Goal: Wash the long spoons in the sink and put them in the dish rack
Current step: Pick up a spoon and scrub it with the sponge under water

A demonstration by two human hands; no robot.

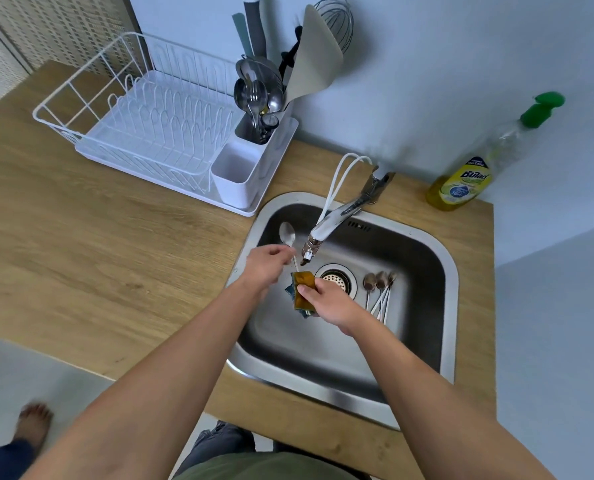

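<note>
Over the steel sink [437, 271], my left hand [266, 266] pinches a long spoon [287, 235] by its handle, bowl pointing away from me. My right hand [330, 301] grips a folded yellow-and-green sponge [304, 287] wrapped around the lower part of that handle. Three dirty long spoons [378, 289] lie on the sink floor right of the drain [335, 280]. The white wire dish rack [143, 123] stands on the counter to the left, with a cutlery holder [259, 129] full of utensils and a second white cup [235, 174] beside it.
The faucet [330, 225] reaches over the sink just beyond my hands; I cannot tell whether water runs. A bottle of yellow dish soap [468, 181] stands at the back right. The wooden counter [81, 258] extends left. A bare foot [32, 424] is on the floor.
</note>
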